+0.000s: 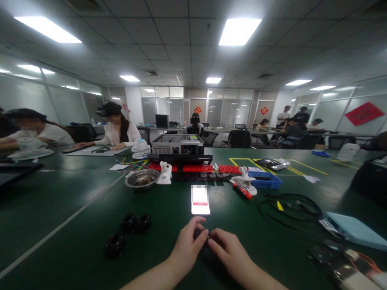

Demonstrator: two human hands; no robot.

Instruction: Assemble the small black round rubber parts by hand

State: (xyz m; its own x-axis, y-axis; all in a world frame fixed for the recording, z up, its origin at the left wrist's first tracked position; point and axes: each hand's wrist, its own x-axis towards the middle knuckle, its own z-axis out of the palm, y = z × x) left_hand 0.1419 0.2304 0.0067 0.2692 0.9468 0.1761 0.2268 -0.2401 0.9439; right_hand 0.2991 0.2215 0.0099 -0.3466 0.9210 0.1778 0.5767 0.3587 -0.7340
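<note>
Dark piece [197, 233], seemingly mostly behind fingers [200, 241]

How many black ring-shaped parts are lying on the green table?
3, all left of the hands: a near ring, a far-left ring and a far-right ring. The left hand and right hand partly hide a dark item, possibly another.
</note>
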